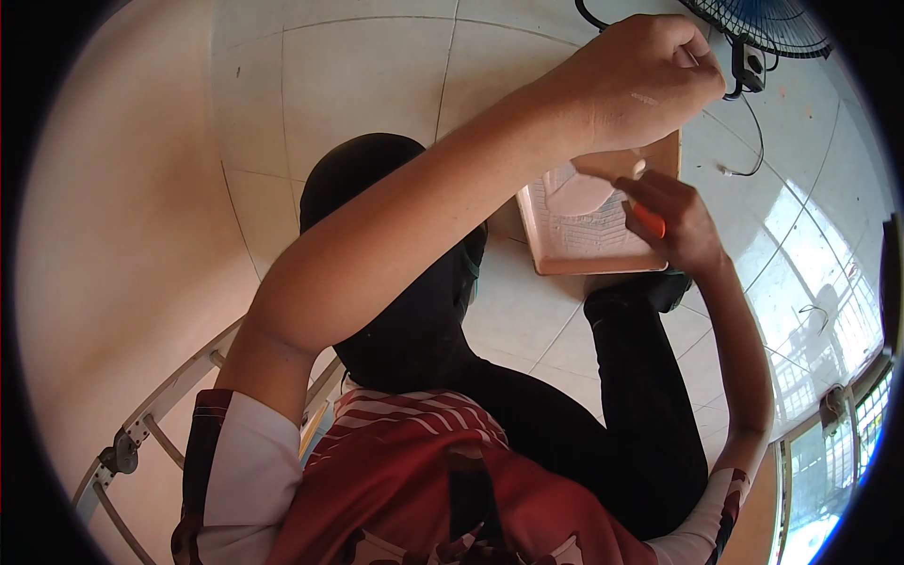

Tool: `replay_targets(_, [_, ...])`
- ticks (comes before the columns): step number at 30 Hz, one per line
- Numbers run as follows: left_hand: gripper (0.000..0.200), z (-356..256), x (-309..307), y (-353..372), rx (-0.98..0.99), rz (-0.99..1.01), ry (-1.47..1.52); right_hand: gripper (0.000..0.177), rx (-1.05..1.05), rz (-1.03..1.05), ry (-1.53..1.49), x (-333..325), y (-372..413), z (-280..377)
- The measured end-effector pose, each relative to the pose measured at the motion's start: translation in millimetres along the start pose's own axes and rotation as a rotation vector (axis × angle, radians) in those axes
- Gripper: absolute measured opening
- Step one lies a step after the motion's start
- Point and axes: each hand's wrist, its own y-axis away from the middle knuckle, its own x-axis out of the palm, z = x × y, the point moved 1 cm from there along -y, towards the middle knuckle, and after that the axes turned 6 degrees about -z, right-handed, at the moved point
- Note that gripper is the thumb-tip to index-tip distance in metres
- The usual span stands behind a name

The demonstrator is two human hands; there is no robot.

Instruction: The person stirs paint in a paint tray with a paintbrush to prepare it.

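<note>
My left hand (659, 80) is raised above the far end of a paint tray (595, 265), its fingers curled together. What they hold, if anything, is hidden. Lower down, over the tray's right side, my right hand (680, 221) is closed around an orange-handled tool (648, 221); its working end cannot be made out. Peach-coloured paint (576, 195) pools in the tray, and a thin coat covers its ribbed slope. My left forearm and hand cover the tray's far left part.
A fan (772, 24) stands at the top right beside a black socket block (749, 64) and a loose cable (759, 141). A metal ladder (155, 405) lies at lower left by the wall. My black-clad legs (640, 367) are close to the tray on the tiled floor (367, 75).
</note>
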Motion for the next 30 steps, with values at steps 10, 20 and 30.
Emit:
replay_targets(10, [0.033, -6, -4, 6, -0.029, -0.008, 0.050, 0.033, 0.000, 0.013, 0.118, 3, -19, -32])
replay_targets(20, [0.029, -7, -4, 5, -0.038, -0.019, 0.076, 0.028, 0.067, 0.208, -0.016, 22, 19, 5])
replay_targets(30, [0.032, -9, -3, 8, -0.061, 0.016, 0.087, 0.032, 0.081, -0.163, 0.049, -17, -28, -46])
